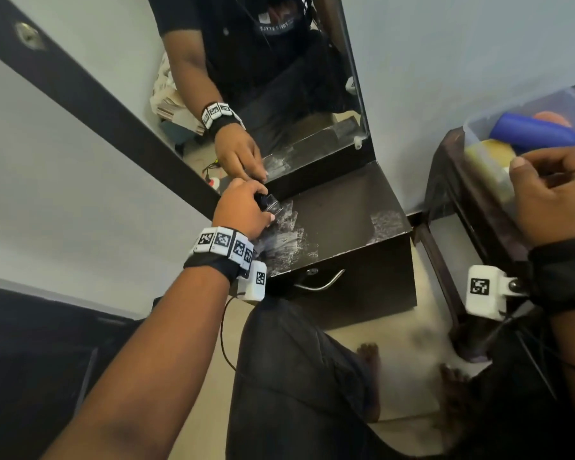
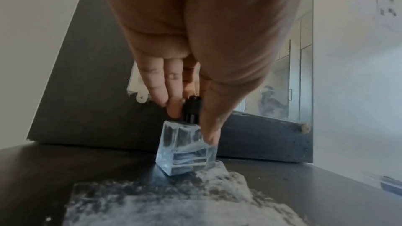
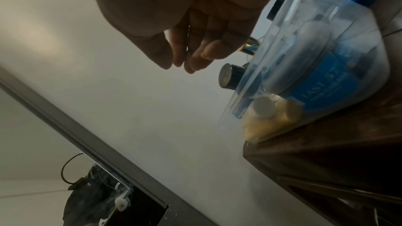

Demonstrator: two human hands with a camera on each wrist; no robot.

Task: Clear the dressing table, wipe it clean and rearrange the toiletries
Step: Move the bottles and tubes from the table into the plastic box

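While left hand (image 2: 174, 82) pinches glass perfume bottle (image 2: 187, 149) by its black cap (image 2: 192, 109), bottle sits on dressing table (image 1: 339, 210) just in front of mirror (image 1: 306, 104). Glass: heavy-ish, slick, fragile; grab body, cap prob pulls off. Right of mirror, right hand (image 1: 551, 194) loose, holding nothing, over plastic tub (image 1: 525, 104).

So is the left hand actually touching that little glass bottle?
Touching. The left wrist view shows the left hand pinching the glass bottle at its black cap.

Pale grey-blue walls (image 1: 462, 61) are being lit softly. A mirror (image 1: 279, 78) in a dark frame is being leaned against the wall, a room being reflected in it. A dark wooden side table (image 1: 445, 194) is seen at the right, standing on a light floor (image 1: 395, 376).
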